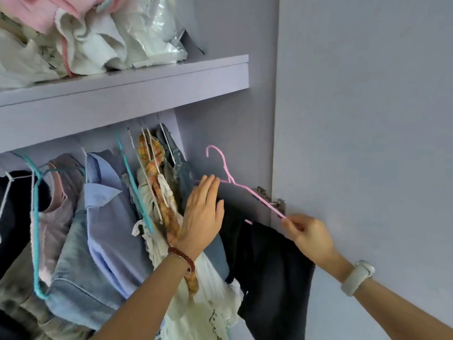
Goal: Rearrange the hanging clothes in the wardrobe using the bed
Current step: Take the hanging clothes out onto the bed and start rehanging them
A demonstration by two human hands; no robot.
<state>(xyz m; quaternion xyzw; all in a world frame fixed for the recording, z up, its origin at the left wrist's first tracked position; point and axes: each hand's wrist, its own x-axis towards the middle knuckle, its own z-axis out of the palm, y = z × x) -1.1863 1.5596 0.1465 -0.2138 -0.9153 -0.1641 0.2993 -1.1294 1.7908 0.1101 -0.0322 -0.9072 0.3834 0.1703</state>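
head view looks up into the wardrobe, under the shelf (147, 79) piled with folded things. my left hand (203, 212) is flat, fingers straight, pressing the packed hanging clothes (110, 204) back toward the left side of the wardrobe. my right hand (307, 235) pinches the low end of a pink hanger (230, 179) that carries a dark garment (269, 266); its hook is up in the gap my left hand holds apart, near the right wall by the door hinge (272, 200). i cannot see the rail itself, so i cannot tell whether the hook is on it or free of it.

i judge this as the step of working one hanger at the right end of the row, either putting it in or lifting it off. the bed is out of sight. the next move calls for keeping the gap wide, guiding the hook cleanly on or off the rail, and minding that the dark garment does not slide off the tilted hanger.
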